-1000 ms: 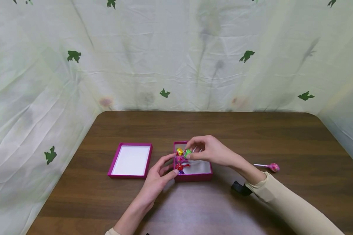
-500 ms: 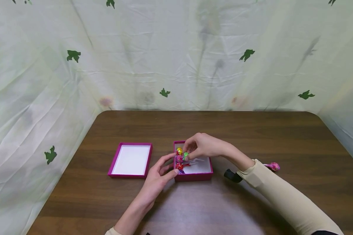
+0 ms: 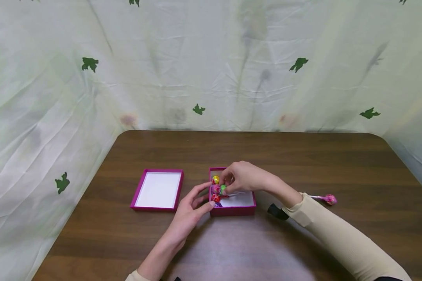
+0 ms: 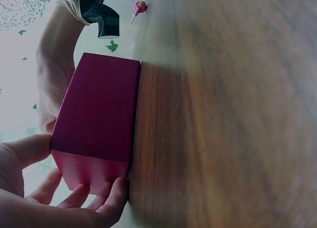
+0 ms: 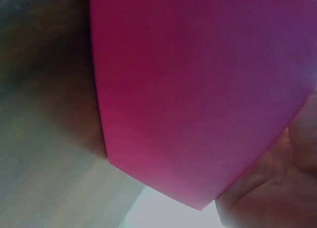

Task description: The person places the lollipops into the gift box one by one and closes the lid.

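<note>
An open magenta box (image 3: 233,211) stands on the table, with several wrapped lollipops along its left inner side. Among them are a yellow one (image 3: 215,179), a pink one (image 3: 215,189) and a red one (image 3: 216,198); a purple wrapper (image 3: 218,204) shows at the front corner. My right hand (image 3: 247,178) reaches inside and pinches a green lollipop (image 3: 223,188) by its head, beside the pink one. Against the box's left wall rests my left hand (image 3: 191,206), fingers spread along the outside and thumb at the front corner. In the right wrist view, the box wall hides the lollipops.
Left of the box lies a magenta-rimmed lid (image 3: 158,190), its white inside up. A pink lollipop (image 3: 329,199) lies on the brown wooden table (image 3: 285,249), right of the box near my right forearm. Leaf-patterned cloth (image 3: 211,66) hangs behind the table.
My right hand has shifted slightly left, bringing the green lollipop lower and closer to the pink one. My left hand stays against the box.
</note>
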A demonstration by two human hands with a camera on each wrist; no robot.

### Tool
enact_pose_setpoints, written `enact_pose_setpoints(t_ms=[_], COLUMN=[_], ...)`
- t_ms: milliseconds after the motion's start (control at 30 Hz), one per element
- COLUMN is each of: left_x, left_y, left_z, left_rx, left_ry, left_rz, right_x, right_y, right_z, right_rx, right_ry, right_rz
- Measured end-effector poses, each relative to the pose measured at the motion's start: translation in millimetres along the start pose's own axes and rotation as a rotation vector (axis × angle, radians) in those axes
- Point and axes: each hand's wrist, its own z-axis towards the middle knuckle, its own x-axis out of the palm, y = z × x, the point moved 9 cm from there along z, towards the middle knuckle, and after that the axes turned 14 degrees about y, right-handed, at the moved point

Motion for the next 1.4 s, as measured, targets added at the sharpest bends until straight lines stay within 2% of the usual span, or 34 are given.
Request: enact_pose_setpoints(t_ms=[233, 467, 700, 1400], left_x=[0.0, 0.3, 0.9, -1.0], left_y=[0.9, 1.8, 1.2, 1.2], left_z=[-0.3, 0.2, -0.2, 0.2], left_rx=[-0.004, -0.010, -0.009, 0.004], left_ry=[0.001, 0.008, 0.009, 0.016], left_rz=[0.003, -0.001, 0.003, 0.005], right_x=[1.7, 5.6, 6.9, 11.4], right_y=[-3.5, -1.4, 0.4, 3.7], right_z=[-3.4, -3.9, -4.8, -3.7], right_rx=[0.061, 0.017, -0.030, -0.085], right_ry=[-0.052, -0.082, -0.070, -0.014], right_rz=[0.008, -0.049, -0.087, -0.033])
